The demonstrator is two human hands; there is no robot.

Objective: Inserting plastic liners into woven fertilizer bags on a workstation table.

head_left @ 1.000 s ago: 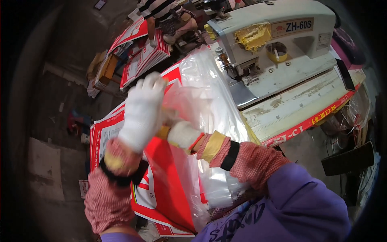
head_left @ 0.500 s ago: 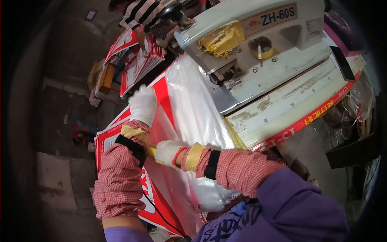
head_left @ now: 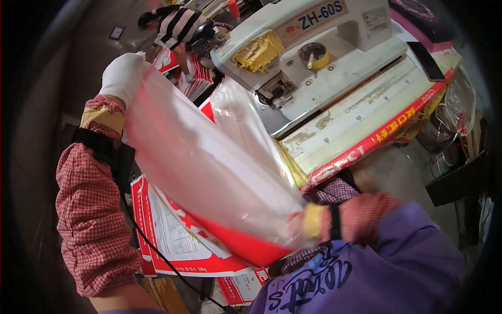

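Observation:
My left hand (head_left: 123, 79), in a white glove, is closed on the upper left corner of a clear plastic sheet or bag (head_left: 204, 157). The plastic spreads pinkish and see-through from there down to my right hand (head_left: 299, 226). That hand is at the plastic's lower right end, its fingers smeared by motion and partly hidden. Bright red material (head_left: 253, 246) shows along the plastic's lower edge. Underneath lie red and white printed sacks (head_left: 183, 264). More clear plastic (head_left: 235, 107) lies just beyond, beside the machine.
A pale grey machine (head_left: 334, 65) with a flat worktop stands at the right, carrying a yellow tape roll (head_left: 314, 55) and a yellow block (head_left: 257, 51). A person in a striped top (head_left: 180, 26) bends over stacked red sacks (head_left: 197, 70). A black cable (head_left: 151, 245) runs below my left arm.
My left hand has moved up and left, drawing the plastic out wide. The right hand has swung down and right, toward my body. More of the printed sacks underneath now shows.

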